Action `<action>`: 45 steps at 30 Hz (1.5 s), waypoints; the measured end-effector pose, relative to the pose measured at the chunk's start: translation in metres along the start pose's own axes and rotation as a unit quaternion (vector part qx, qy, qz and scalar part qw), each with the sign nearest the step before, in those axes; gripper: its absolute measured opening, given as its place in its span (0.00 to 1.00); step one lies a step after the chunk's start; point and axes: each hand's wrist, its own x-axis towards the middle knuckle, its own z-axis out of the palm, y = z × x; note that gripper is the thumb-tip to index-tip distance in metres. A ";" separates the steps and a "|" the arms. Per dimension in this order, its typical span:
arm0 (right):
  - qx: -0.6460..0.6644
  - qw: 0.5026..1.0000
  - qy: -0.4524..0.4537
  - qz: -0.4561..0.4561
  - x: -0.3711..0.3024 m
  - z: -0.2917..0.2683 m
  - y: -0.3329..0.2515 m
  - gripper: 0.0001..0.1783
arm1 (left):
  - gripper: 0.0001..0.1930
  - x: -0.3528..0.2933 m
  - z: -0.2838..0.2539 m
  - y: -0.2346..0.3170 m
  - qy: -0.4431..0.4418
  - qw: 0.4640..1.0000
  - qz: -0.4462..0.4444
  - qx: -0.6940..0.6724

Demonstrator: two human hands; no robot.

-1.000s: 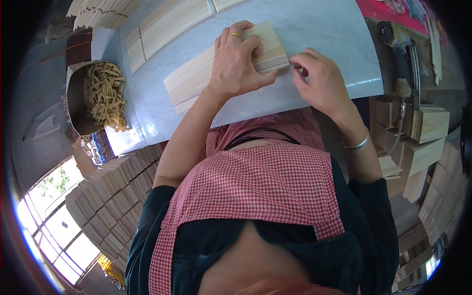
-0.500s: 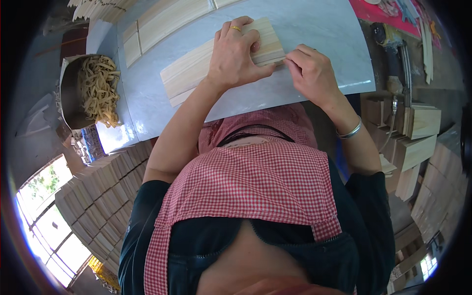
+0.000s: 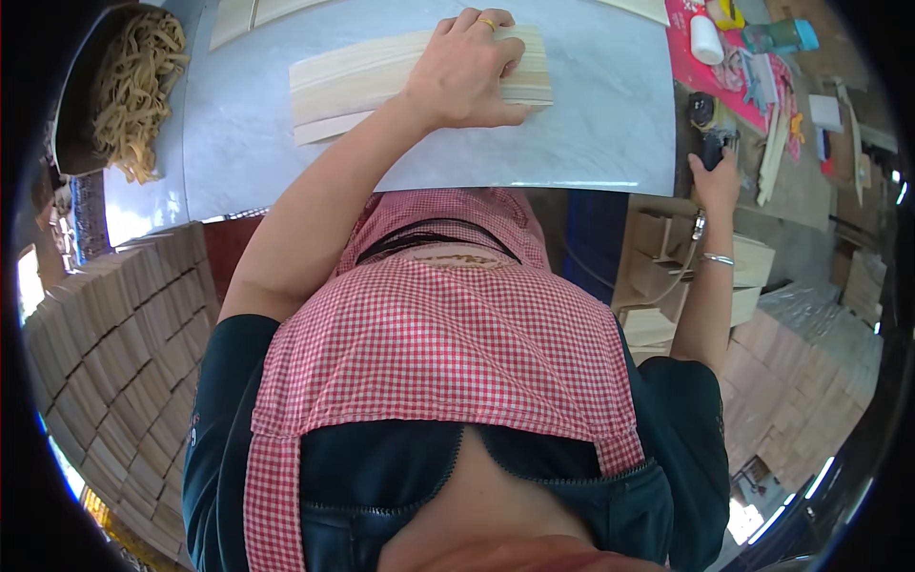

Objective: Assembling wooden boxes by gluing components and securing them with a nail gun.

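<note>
My left hand (image 3: 469, 71) is closed over the right part of a pale wooden board (image 3: 357, 76) on the table, fingers over its far edge and thumb along the near edge. A narrower wood strip (image 3: 329, 127) lies along the board's near side. Out at the right, beyond the table edge, my right hand (image 3: 717, 183) grips the black handle of an air nail gun (image 3: 713, 148). Its metal hose fitting (image 3: 700, 225) hangs beside my wrist. My palm and the other parts of the tool hide some of the grip.
The light marbled table (image 3: 600, 124) has more boards (image 3: 295, 8) along its far side. A metal bin of tan strips (image 3: 141, 91) stands left. At right are a white bottle (image 3: 706, 40), a teal bottle (image 3: 777, 36) and wood pieces (image 3: 653, 243). Stacked wood blocks (image 3: 114, 334) fill the lower left.
My right hand has left the board's right end and moved right onto the nail gun. My left hand still holds the board, and the whole view has shifted to the right.
</note>
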 end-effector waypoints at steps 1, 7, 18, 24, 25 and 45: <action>-0.018 1.000 -0.011 -0.003 0.004 0.011 0.012 0.33 | 0.19 0.000 0.001 0.000 0.003 1.000 0.006 0.000; 0.117 0.980 -0.108 0.119 0.031 -0.043 -0.011 0.32 | 0.23 -0.002 0.004 -0.007 0.011 0.999 0.036 0.013; 0.433 0.890 -0.141 0.031 -0.095 -0.174 -0.172 0.12 | 0.27 -0.001 0.016 -0.023 0.044 0.996 0.074 -0.024; 0.378 0.900 -0.218 0.002 -0.111 -0.180 -0.196 0.10 | 0.26 0.002 -0.004 -0.013 -0.037 0.997 0.063 -0.005; 0.377 0.899 -0.224 0.006 -0.110 -0.181 -0.198 0.10 | 0.26 0.002 -0.004 -0.013 -0.043 0.997 0.062 -0.017; 0.376 0.899 -0.222 -0.008 -0.097 -0.182 -0.223 0.12 | 0.25 0.002 0.014 -0.023 0.012 0.996 0.076 -0.045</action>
